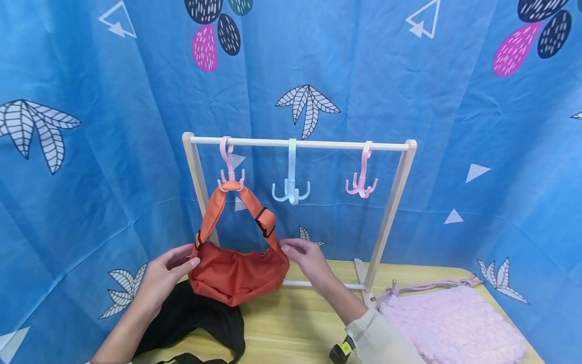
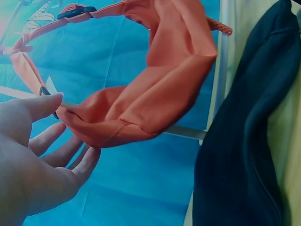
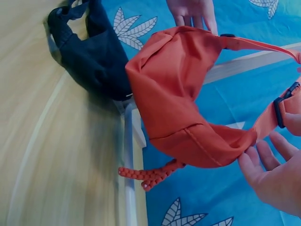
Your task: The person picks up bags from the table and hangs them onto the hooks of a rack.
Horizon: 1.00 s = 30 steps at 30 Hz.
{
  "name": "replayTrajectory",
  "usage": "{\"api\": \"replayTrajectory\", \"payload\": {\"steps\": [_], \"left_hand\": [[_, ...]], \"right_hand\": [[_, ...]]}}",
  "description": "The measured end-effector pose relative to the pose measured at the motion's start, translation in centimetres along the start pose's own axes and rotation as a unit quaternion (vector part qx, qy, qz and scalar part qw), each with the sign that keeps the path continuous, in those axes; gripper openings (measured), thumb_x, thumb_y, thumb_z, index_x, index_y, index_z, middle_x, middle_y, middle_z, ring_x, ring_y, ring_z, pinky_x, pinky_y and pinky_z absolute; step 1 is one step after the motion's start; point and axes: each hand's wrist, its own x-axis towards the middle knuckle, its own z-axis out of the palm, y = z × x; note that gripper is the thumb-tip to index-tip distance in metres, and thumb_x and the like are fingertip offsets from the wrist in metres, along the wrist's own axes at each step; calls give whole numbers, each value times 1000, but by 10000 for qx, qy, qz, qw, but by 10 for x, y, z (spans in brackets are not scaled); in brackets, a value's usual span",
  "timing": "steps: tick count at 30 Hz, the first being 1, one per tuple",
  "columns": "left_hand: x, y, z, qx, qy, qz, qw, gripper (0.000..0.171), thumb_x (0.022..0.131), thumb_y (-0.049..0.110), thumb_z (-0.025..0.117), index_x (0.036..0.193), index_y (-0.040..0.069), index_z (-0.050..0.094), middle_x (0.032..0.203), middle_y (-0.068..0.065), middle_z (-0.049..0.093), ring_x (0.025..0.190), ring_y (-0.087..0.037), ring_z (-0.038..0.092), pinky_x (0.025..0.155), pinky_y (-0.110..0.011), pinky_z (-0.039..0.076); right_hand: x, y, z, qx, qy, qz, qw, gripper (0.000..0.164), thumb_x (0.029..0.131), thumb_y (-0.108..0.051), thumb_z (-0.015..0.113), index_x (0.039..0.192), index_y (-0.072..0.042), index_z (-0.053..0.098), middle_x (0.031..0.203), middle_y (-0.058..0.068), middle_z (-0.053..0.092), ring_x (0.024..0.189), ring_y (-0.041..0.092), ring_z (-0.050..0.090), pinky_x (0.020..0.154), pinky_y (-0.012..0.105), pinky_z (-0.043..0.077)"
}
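Currently, the orange bag [image 1: 236,275] is hanging between the left hand [image 1: 160,277] and the right hand [image 1: 312,260], left of centre in the head view, its strap [image 1: 213,211] looping over the leftmost pink hook [image 1: 230,171] on the white rail [image 1: 327,145]. The left hand is touching the bag's left end with loosely spread fingers [image 2: 86,165]; the right hand is touching the opposite end, relaxed and unclenched. Fabric is concealing the bag's interior. At lower left, a black fabric item [image 1: 195,309] is lying on the bench [image 1: 277,338]; at lower right, a fluffy pink bag [image 1: 454,323] is resting.
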Motion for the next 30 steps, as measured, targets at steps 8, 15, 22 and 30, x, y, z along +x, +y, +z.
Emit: {"api": "replayTrajectory", "payload": {"steps": [8, 15, 22, 30], "left_hand": [[-12, -13, -4, 154, -57, -170, 9997, 72, 98, 52, 67, 154, 11, 49, 152, -17, 57, 114, 1, 60, 88, -11, 51], [-22, -22, -6, 168, -93, -220, 9996, 72, 97, 48, 70, 152, 7, 51, 151, -18, 56, 100, 14, 56, 85, -11, 51], [-30, -32, -8, 189, -92, -183, 9996, 69, 96, 43, 73, 149, 3, 52, 151, -20, 57, 96, 19, 57, 83, -12, 53], [-38, -36, -8, 299, -335, -383, 9983, 68, 97, 43, 73, 149, 4, 53, 150, -19, 58, 98, 17, 58, 85, -16, 55]], "right_hand": [[-10, 7, 0, 93, -57, -23, 9999, 39, 103, -31, 64, 133, -8, 69, 133, 12, 70, 124, 28, 66, 110, 48, 53], [-18, 12, 1, 133, 76, 54, 9999, 35, 103, -27, 64, 130, -6, 71, 128, 15, 71, 111, 25, 71, 104, 44, 57], [-24, 15, -2, 41, 146, 86, 9998, 35, 102, -27, 65, 127, -3, 71, 119, 16, 72, 98, 16, 69, 101, 43, 59], [-33, 21, 2, 40, -85, -59, 9999, 36, 102, -24, 66, 129, 0, 70, 123, 18, 72, 107, 21, 69, 97, 37, 60]]}}
